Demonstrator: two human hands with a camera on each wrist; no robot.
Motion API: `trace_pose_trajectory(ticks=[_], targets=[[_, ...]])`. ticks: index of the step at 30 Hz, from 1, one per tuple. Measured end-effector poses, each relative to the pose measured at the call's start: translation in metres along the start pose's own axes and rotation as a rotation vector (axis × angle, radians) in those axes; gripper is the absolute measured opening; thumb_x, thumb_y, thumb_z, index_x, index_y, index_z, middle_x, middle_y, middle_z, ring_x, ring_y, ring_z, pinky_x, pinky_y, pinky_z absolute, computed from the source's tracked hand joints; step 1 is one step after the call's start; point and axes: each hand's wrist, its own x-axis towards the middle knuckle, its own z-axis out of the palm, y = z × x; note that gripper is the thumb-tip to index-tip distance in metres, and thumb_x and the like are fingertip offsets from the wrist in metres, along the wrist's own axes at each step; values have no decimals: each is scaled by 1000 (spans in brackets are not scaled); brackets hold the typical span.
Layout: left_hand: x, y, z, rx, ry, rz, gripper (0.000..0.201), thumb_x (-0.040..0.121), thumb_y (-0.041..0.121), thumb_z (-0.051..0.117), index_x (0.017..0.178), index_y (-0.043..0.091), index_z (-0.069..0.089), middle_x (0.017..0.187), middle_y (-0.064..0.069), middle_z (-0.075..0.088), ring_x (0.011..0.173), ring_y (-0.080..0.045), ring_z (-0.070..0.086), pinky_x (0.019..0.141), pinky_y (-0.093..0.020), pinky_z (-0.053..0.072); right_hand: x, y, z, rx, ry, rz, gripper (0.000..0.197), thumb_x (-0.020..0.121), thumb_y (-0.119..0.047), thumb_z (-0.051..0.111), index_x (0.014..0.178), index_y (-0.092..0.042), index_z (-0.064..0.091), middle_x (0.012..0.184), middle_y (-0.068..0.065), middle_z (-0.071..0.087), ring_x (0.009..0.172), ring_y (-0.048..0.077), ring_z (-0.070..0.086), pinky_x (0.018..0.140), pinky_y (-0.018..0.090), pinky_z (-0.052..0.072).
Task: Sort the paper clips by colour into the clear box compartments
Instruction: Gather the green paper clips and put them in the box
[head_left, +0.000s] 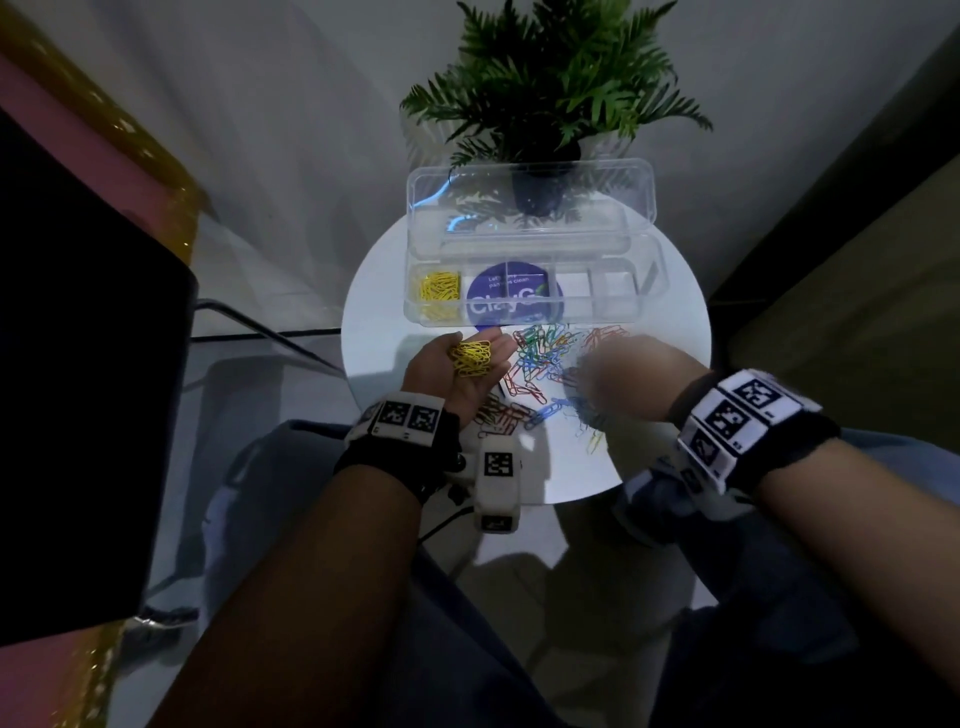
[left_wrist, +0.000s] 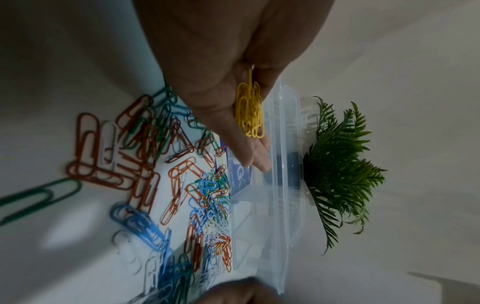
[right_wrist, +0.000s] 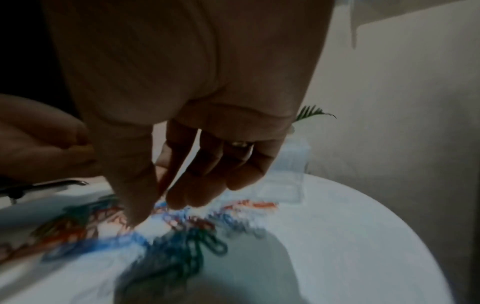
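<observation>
My left hand (head_left: 478, 349) lies palm up just in front of the clear box (head_left: 597, 314), carrying a bunch of yellow paper clips (head_left: 471, 358) on the palm. From the left wrist the same yellow clips (left_wrist: 249, 111) lie along the straight fingers (left_wrist: 261, 158). The box's leftmost compartment holds more yellow clips (head_left: 439, 291); its other compartments look bare. A mixed pile of red, blue, green and white clips (head_left: 537, 358) is spread before the box. My right hand (head_left: 615, 364), blurred, hovers over the pile, its fingertips (right_wrist: 182, 200) pointing down and holding nothing.
The box's lid (head_left: 530, 208) stands open behind it. A potted fern (head_left: 550, 88) sits at the back of the round white table (head_left: 670, 306). A blue round label (head_left: 511, 299) shows through the box. A dark block (head_left: 78, 364) stands at the left.
</observation>
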Motion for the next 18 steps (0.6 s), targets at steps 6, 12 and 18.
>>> trace_pose_trajectory(ticks=[6,12,18], targets=[[2,-3,-1,8,28,6,47,101,22,24,132,-5,46,124,-20,58,130,-26,46,57,-25,56,-3,11,25,-58,-214,20,15,68,-17,68,71,-28,59,85,-6,64,86,17,60,80,33,53],[4,-3,-5,25,4,10,47,100,22,24,131,-5,48,72,-13,72,102,-24,61,59,-26,57,11,12,27,3,-88,-43,21,73,-9,62,79,-28,55,88,-3,55,91,23,59,75,24,43],[6,-1,-7,14,2,8,45,100,23,25,121,-5,54,72,-13,72,79,-21,70,59,-26,57,15,11,32,-114,-113,-95,13,71,-20,70,85,-21,69,92,-6,44,92,22,59,81,34,51]])
